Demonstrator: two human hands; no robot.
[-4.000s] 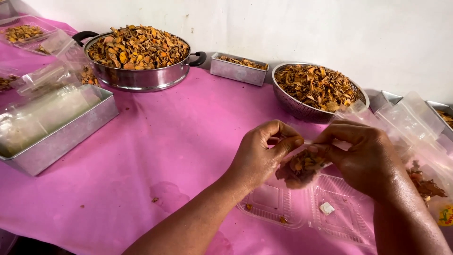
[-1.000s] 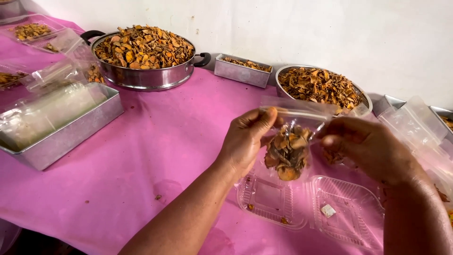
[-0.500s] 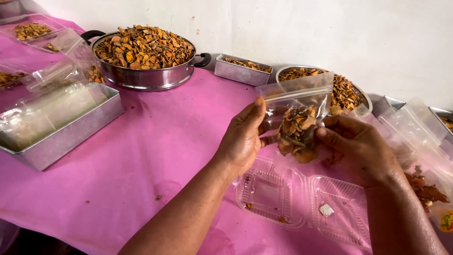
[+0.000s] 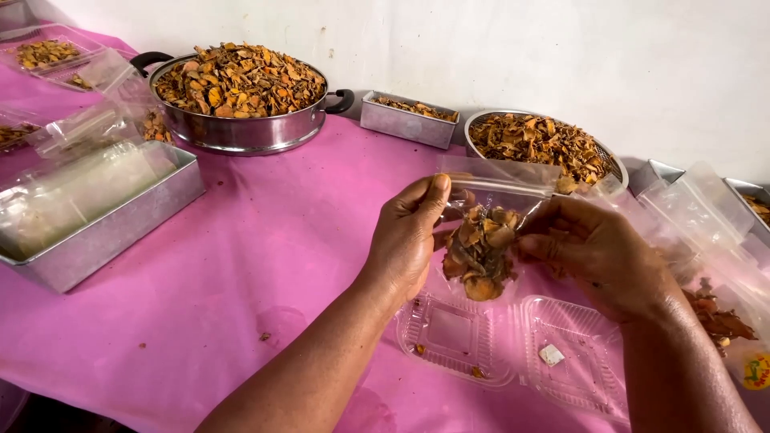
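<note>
Clear bag [image 4: 489, 210] of dried slices pinched between both raised hands, left [image 4: 407, 238], right [image 4: 597, 251]

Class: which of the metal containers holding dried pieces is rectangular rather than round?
The small tin by the wall, between the big handled pot and the round bowl.

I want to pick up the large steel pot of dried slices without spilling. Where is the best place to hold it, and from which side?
Judging by its shape, take the large steel pot by its two black side handles, left and right, one hand from each side. It is wide, heaped above the rim, and stands level, so a two-sided grip should keep it from tipping.
</note>
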